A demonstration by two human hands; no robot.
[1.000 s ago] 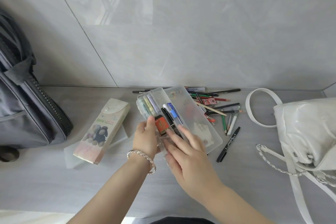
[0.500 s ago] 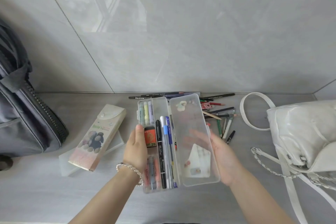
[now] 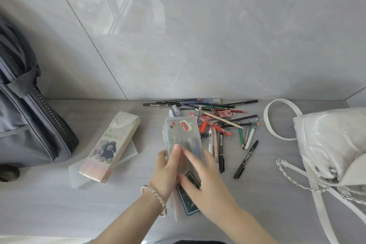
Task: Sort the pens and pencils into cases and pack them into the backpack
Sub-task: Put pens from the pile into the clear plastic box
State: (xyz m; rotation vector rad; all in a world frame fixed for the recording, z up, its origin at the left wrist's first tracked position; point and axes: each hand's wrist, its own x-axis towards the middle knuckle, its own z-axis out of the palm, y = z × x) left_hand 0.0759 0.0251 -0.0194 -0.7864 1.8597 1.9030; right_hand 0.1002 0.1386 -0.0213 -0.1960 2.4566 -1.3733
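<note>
A clear plastic pencil case (image 3: 182, 132) with stickers on its lid lies in the middle of the surface, lid down, pens faintly visible inside. My left hand (image 3: 164, 172) grips its left edge, thumb on the lid. My right hand (image 3: 206, 186) lies flat on the lid's lower part, pressing it. A heap of loose pens and pencils (image 3: 223, 121) lies behind and to the right of the case. A black marker (image 3: 246, 158) lies apart at the right. The white backpack (image 3: 334, 144) sits at the far right.
A beige printed pencil case (image 3: 111, 144) rests on a frosted plastic case (image 3: 79, 176) at the left. A dark grey zipped bag (image 3: 29, 125) stands at the far left. A tiled wall rises close behind the pens. White straps and a chain (image 3: 293, 178) trail from the backpack.
The clear case was open with its lid swung right; now the lid is down and my right hand has moved from under the lid to on top of it.
</note>
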